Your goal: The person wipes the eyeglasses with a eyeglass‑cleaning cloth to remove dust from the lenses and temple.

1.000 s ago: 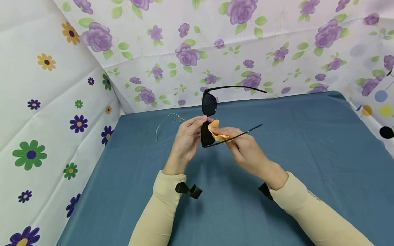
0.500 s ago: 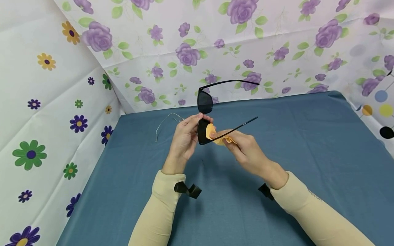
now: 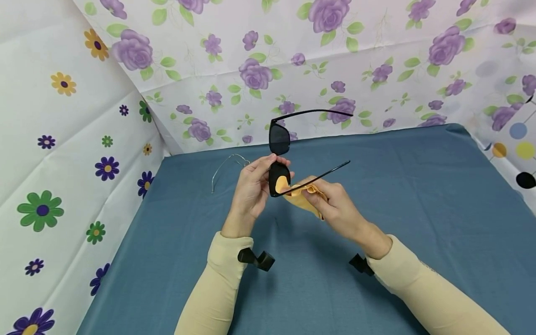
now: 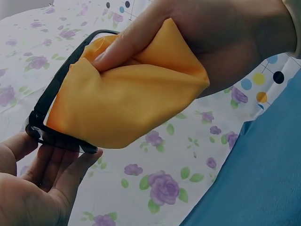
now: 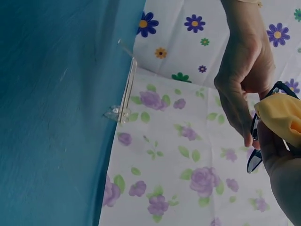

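Note:
Black sunglasses are held up above the table on their side, one lens over the other, both temples unfolded and pointing right. My left hand pinches them at the bridge between thumb and fingers. A yellow-orange cloth is gripped in my right hand, its front part lying against the lower lens near the outer corner. In the left wrist view the cloth covers most of that lens, with the right thumb pressed on it. The lower temple passes in front of my right fingers.
Thin wire-framed glasses lie on the blue tablecloth at the back left, partly hidden behind my left hand. A white sheet with purple flowers rises behind the table, and another with daisies stands at the left.
The sunglasses have shifted slightly left and up, with my left hand still at the bridge. The cloth has slid down the lower lens, and more of it hangs below my right hand.

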The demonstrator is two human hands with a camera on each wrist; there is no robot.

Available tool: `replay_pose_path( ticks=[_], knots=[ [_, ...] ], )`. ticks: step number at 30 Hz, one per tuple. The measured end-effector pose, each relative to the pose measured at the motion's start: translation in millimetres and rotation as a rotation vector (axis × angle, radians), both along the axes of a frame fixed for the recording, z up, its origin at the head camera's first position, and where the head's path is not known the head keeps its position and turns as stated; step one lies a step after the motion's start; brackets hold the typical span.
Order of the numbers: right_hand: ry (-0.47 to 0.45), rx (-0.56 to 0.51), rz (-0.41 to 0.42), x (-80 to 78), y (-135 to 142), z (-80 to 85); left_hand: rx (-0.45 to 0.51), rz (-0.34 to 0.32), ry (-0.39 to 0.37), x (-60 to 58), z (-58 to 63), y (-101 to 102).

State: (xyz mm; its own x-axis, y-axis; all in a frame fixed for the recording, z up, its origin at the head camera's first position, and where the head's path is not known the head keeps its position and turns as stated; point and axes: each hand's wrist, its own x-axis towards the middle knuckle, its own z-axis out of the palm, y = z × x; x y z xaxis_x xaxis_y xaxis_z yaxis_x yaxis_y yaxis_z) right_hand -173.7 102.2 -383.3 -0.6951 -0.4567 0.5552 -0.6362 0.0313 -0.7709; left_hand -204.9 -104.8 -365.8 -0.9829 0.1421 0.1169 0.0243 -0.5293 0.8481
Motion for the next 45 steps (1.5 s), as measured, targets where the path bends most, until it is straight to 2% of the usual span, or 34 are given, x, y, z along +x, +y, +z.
replay_pose_path(
  ticks=[6, 10, 13, 18, 20, 22, 25, 27, 30, 34, 38, 42, 45],
  knots=[
    [-0.263, -0.170, 0.198, -3.8, -0.2, 3.6, -0.020, -0.004, 0.002, 0.4, -0.8, 4.7],
    [-0.446, -0.245, 0.302, -7.8, 3.4, 4.2, -0.027, -0.010, 0.002, 1.2, -0.5, 7.1],
    [-0.592, -0.288, 0.336, -9.7, 6.3, 4.2, -0.028, -0.015, -0.007, 2.2, 0.3, 8.8],
    [-0.725, -0.326, 0.361, -12.2, 9.3, 7.2, -0.039, -0.039, -0.014, 3.6, 0.7, 11.6],
    [-0.765, -0.388, 0.389, -14.5, 11.5, 8.5, -0.041, -0.044, -0.008, 3.6, 1.0, 11.8],
    [-0.783, -0.493, 0.396, -17.4, 15.5, 10.0, -0.037, -0.043, -0.008, 3.6, 1.4, 11.7],
    [-0.745, -0.679, 0.338, -22.1, 24.7, 14.1, -0.019, -0.056, -0.008, 3.1, 1.8, 11.6],
    [-0.676, -0.774, 0.243, -24.2, 31.2, 17.9, -0.006, -0.078, -0.005, 2.7, 1.6, 11.4],
    [-0.573, -0.818, 0.077, -25.2, 37.6, 23.2, 0.004, -0.121, 0.004, 2.6, 0.6, 10.6],
    [-0.481, -0.768, -0.079, -23.4, 37.6, 26.7, 0.009, -0.145, 0.009, 3.6, -1.1, 8.9],
    [-0.388, -0.732, -0.150, -20.2, 31.9, 28.1, 0.032, -0.155, 0.011, 4.8, -2.2, 6.9],
    [-0.175, -0.618, -0.248, -14.1, 26.7, 28.0, 0.039, -0.162, 0.015, 4.4, -2.6, 6.1],
    [0.018, -0.460, -0.314, -6.9, 20.9, 26.2, 0.033, -0.162, 0.018, 3.7, -2.2, 6.8]
  ],
)
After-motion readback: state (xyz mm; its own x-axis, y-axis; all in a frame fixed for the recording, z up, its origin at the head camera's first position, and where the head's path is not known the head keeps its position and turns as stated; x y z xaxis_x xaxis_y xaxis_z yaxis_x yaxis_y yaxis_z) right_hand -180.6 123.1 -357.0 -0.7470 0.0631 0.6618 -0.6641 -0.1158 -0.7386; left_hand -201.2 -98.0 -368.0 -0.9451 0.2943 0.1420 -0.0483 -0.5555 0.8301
